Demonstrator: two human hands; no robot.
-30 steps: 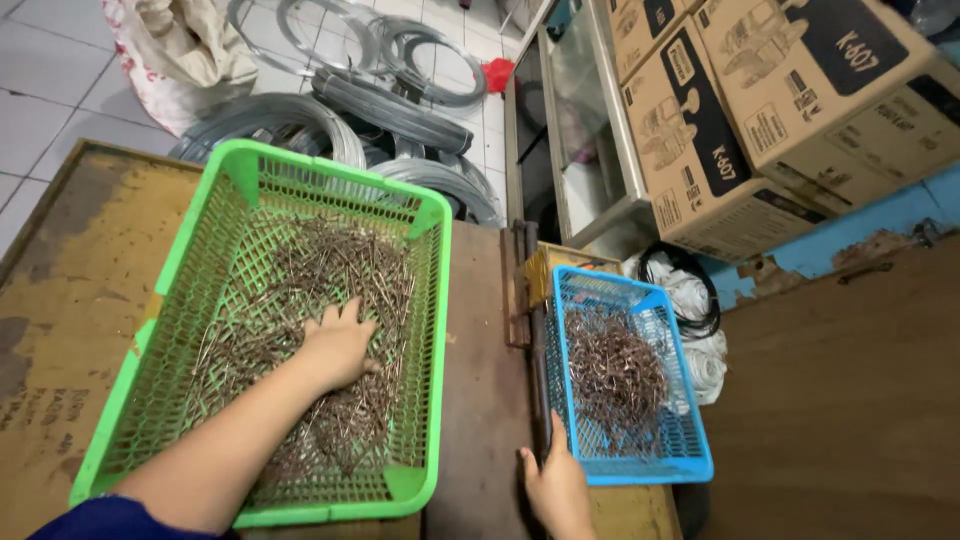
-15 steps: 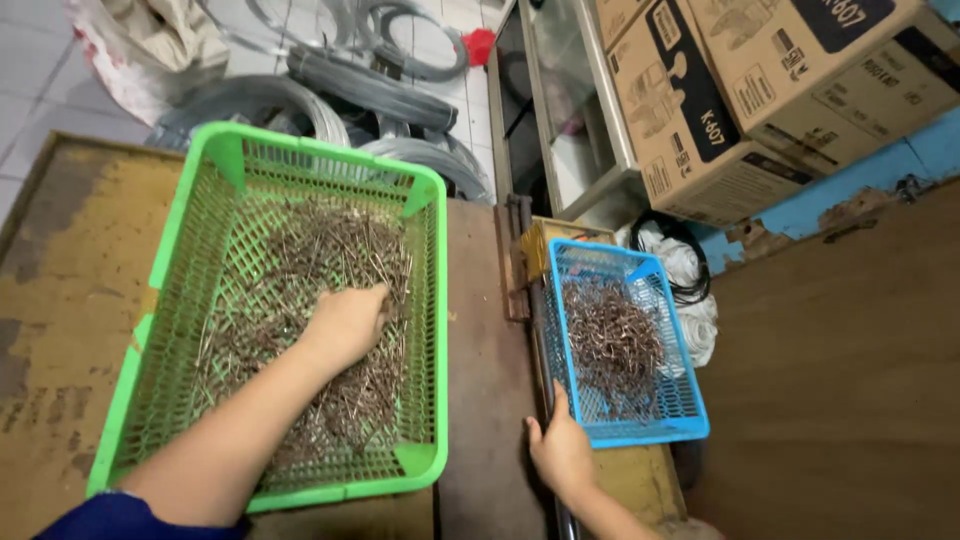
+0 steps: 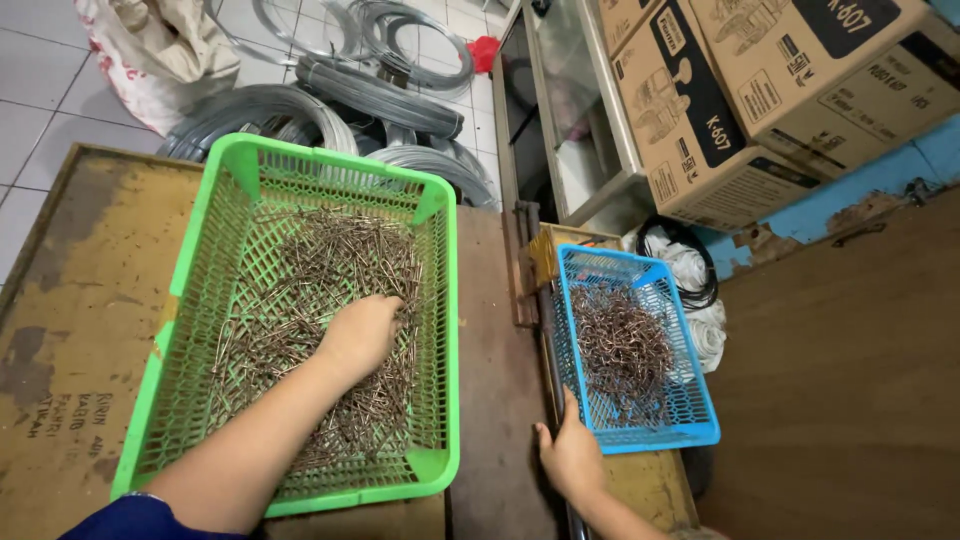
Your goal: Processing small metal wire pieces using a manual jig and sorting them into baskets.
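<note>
**Worktop.** A worn, stained wooden table carries both baskets. Beyond its far edge, coils of grey wire and a pale sack lie on the tiled floor. Printed cardboard boxes are stacked at upper right.

**Containers.** A large green mesh basket sits at centre-left. A smaller blue mesh basket stands to its right, well apart, with a strip of bare board between them.

**Contents.** Loose, thin metal nails lie scattered across the floor of the green basket, thickest through the middle. The blue basket holds a denser, darker heap of metal pieces. Whether they are the same stock cannot be told.

**Hands.** The left hand is inside the green basket, palm down on the nails. Its fingers are curled forward and their tips are buried in the pile, so it cannot be told whether they pinch anything. The right hand lies at the near left corner of the blue basket, with one digit raised against the rim. The other fingers are hidden, so no grip can be confirmed.

**Assessment.** The step in hand appears to be gathering nails from the green basket, with nothing lifted clear. A lift from here would call for the left fingers to close firmly round a bunch, since the thin, loose nails are likely to slip out or snag in the mesh.
</note>
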